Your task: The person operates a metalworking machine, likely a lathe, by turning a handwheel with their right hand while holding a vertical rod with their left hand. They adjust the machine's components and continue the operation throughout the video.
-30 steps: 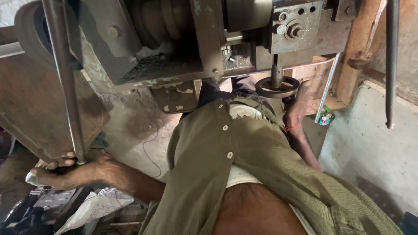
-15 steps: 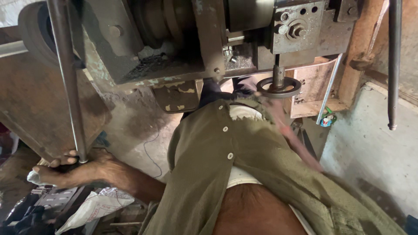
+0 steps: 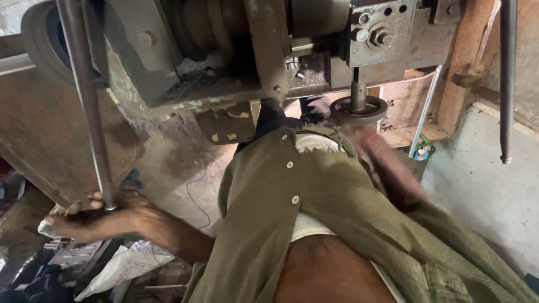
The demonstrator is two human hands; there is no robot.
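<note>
Left hand [image 3: 92, 216] wrapped around the bottom end of a long steel lever rod [image 3: 84, 101], fingers closed on it, thumb side up. Rod runs near-vertical from the top of frame down to the hand, passing just in front of the left edge of the press machine [image 3: 241, 50]; thin, round, dull grey, some rust. Rod's lower end sits close to a rusty slanted sheet-metal panel [image 3: 50, 134] behind it, little room on that side; open floor toward the body. Right hand [image 3: 365, 143] is motion-blurred under the machine's right side, just below the dark ring die [image 3: 358, 109] on the vertical ram spindle [image 3: 357, 90]; cannot tell if it's open or holding anything. Tight gap between ring and the hand. Right of the machine: wooden post [image 3: 463, 62], second hanging steel rod [image 3: 507, 78] well clear, bare concrete slab [image 3: 483, 185] below. Below the lever hand: white sack [image 3: 126, 266] and scrap metal bits [image 3: 70, 255].
</note>
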